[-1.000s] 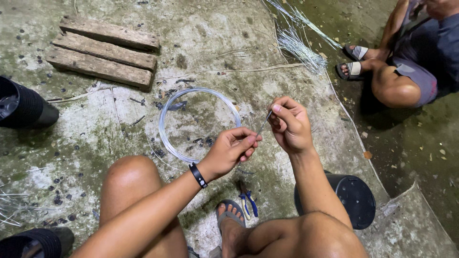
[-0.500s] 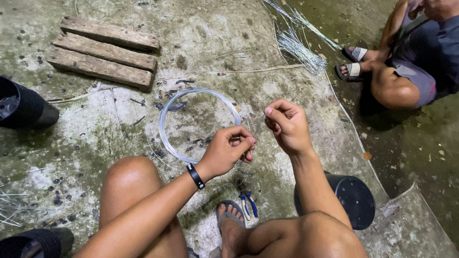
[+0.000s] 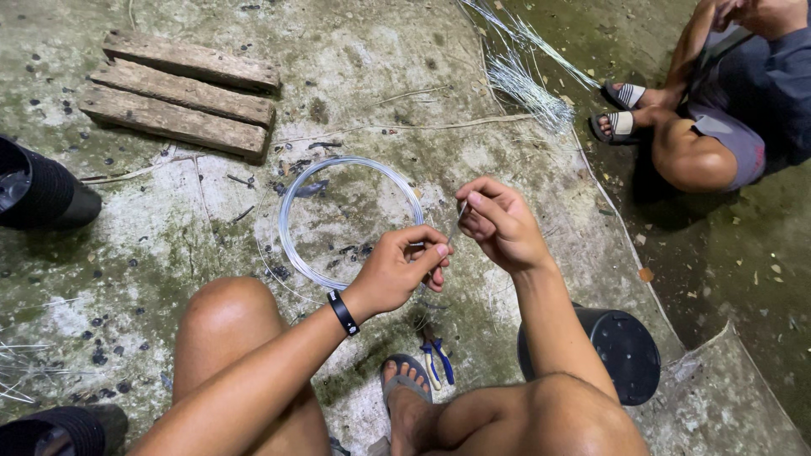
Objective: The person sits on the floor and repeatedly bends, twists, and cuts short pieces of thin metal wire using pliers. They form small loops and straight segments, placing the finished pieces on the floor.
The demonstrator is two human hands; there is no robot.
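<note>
Concrete floor (image 3: pixel 152 228) — mossy, littered; both hands, left hand (image 3: pixel 404 268) and right hand (image 3: pixel 500 224), pinch thin wire (image 3: pixel 461 209).

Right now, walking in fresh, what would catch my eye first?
Probably the person's two bare hands at centre, left hand and right hand, pinching a thin silvery wire between them. Just beyond lies a shiny round coil of silver wire on the stained concrete floor, with three weathered wooden planks at upper left.
</note>
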